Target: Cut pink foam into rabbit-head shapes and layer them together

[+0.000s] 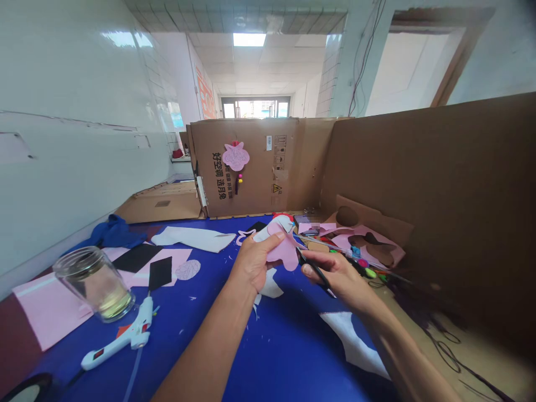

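Observation:
In my left hand (257, 259) is a pink felt piece (288, 254) with a rounded, lobed edge, pinched under the thumb. White felt (263, 233) lies against it in the same grip. My right hand (335, 271) is closed around slim black scissors (320, 274), their front end at the pink edge; the blades are mostly hidden. Below the hands, a white felt scrap (271, 285) and small trimmings rest on the blue tabletop (268, 352). Another white felt piece (354, 340) lies beneath my right forearm.
At left stand a glass jar (94, 285) and a white glue gun (121, 338), near pink sheets (46, 301) and black squares (160, 272). Cardboard walls (259, 178) enclose the back and right. Pink offcuts (389, 251) and craft bits crowd the right side.

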Tool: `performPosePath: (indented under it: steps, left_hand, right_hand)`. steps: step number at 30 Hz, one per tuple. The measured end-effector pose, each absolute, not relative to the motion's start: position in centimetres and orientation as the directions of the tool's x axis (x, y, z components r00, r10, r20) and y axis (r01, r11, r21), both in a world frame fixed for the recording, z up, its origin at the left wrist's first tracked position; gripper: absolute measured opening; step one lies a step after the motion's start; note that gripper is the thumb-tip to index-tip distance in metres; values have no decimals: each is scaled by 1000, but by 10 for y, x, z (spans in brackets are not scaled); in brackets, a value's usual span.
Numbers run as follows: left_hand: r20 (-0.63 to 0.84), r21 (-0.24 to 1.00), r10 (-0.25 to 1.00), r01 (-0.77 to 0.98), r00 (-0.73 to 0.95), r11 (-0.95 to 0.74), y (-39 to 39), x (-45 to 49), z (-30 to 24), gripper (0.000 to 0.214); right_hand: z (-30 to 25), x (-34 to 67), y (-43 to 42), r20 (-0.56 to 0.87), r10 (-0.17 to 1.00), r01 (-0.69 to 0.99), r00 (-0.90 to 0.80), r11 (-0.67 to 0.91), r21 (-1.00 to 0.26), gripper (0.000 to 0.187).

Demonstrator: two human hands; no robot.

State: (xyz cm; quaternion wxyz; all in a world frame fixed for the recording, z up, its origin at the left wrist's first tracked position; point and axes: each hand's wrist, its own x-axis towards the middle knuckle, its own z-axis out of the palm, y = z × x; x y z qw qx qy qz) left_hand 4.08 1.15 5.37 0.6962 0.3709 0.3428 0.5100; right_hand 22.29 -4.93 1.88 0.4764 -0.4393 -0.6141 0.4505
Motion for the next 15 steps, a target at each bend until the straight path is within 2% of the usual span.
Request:
performPosePath:
  steps: [15]
  left_hand:
    - [-86, 886, 964, -424, 250, 188, 14, 41, 50, 37]
  right_hand:
    - [19, 225, -48, 198, 967, 152, -160, 222, -963, 44]
